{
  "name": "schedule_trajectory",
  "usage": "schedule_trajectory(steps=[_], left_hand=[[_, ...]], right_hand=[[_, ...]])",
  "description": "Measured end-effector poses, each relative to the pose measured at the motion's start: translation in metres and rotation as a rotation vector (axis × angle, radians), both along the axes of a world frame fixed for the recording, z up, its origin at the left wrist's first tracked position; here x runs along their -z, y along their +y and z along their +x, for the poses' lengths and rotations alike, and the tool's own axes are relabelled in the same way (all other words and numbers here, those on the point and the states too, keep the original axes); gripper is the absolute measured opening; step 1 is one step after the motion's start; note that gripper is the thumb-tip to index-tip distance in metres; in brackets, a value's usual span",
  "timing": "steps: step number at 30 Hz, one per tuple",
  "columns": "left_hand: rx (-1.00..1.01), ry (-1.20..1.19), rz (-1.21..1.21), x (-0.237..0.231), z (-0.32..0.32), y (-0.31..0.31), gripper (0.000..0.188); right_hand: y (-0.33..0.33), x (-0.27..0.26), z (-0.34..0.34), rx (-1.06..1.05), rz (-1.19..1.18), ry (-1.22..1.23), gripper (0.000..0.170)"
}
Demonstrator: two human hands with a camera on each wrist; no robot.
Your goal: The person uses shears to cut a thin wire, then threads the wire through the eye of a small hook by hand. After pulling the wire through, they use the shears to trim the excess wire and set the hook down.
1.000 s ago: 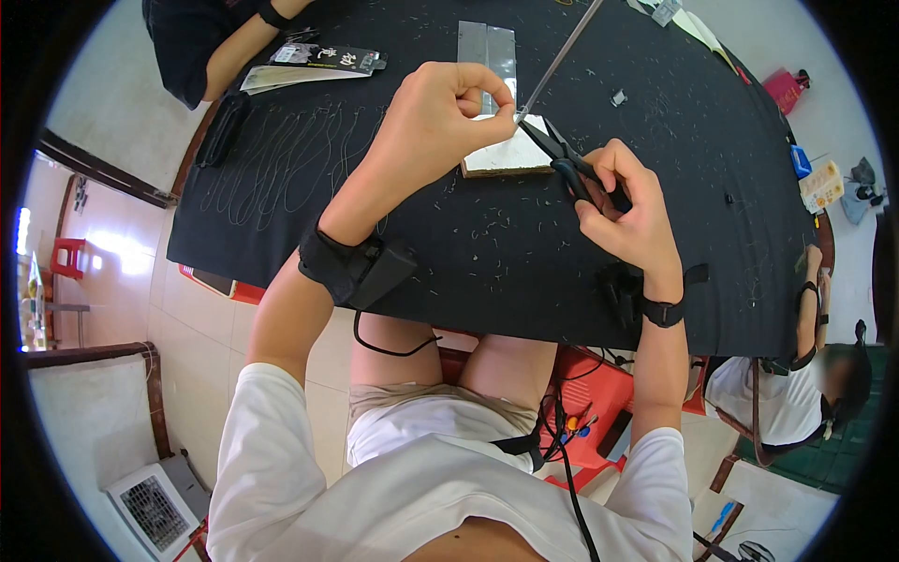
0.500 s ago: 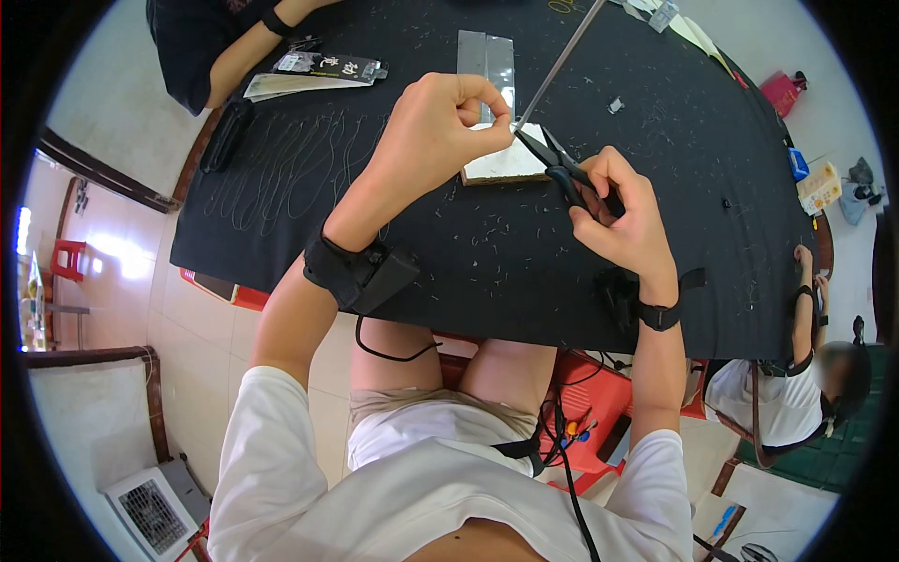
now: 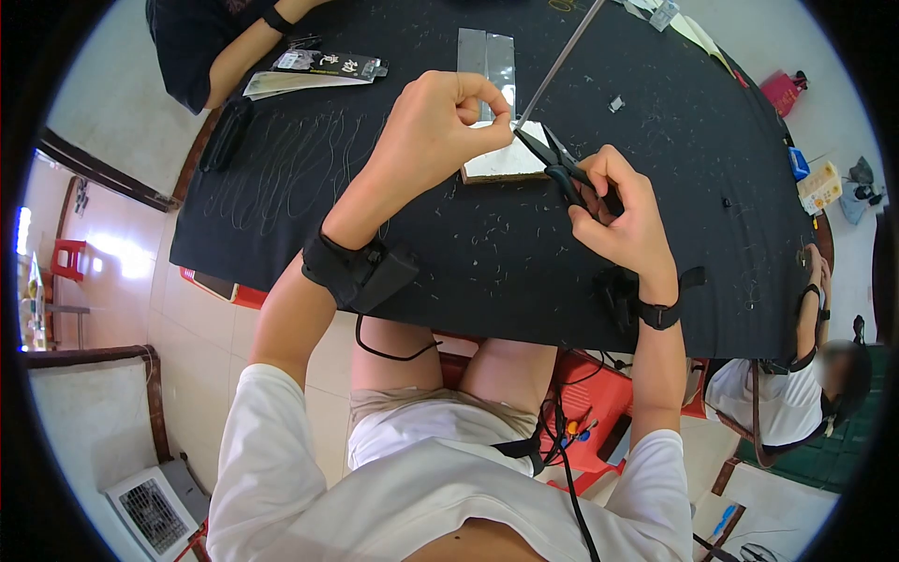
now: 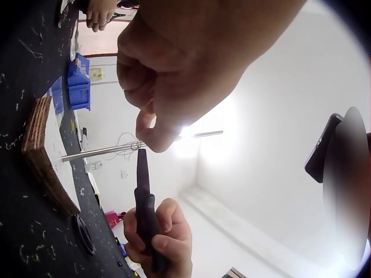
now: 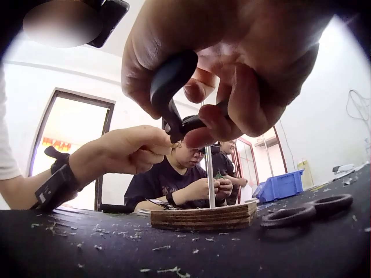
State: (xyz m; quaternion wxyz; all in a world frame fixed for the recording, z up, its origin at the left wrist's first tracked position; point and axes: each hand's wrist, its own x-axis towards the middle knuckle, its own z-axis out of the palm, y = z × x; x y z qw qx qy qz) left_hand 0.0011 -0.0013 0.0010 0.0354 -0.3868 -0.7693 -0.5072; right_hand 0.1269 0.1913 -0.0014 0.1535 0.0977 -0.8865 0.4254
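Observation:
A thin metal rod [image 4: 98,152] stands upright on a white-topped wooden block [image 3: 501,167]. Beside the rod, the left hand [image 3: 435,126] pinches thumb and forefinger together at a thin wire [image 4: 137,142], which loops about the rod in the left wrist view. Black-handled pliers [image 3: 564,174] are gripped in the right hand [image 3: 626,211], their tips close to the left fingertips and the rod. In the right wrist view the right hand [image 5: 232,63] curls round the plier handles [image 5: 171,81], which hide part of the rod.
Long wires [image 3: 281,178] lie at the table's left, near a packet [image 3: 328,66]. Clear plastic strips [image 3: 487,66] lie behind the block. Black scissors [image 5: 307,209] rest beside it. White scraps dot the black cloth; other people sit at the table.
Compared with a second ago, both hands and the pliers sit slightly lower in the head view, the pliers a little further left. Over the last half second they have hardly moved.

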Motion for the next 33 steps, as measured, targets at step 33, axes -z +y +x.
schedule_trajectory(steps=[33], left_hand=[[0.038, -0.068, -0.025, 0.0005, -0.0013, 0.0005, 0.012]], right_hand=[[0.0018, -0.0006, -0.0004, -0.004, 0.014, -0.029, 0.029]])
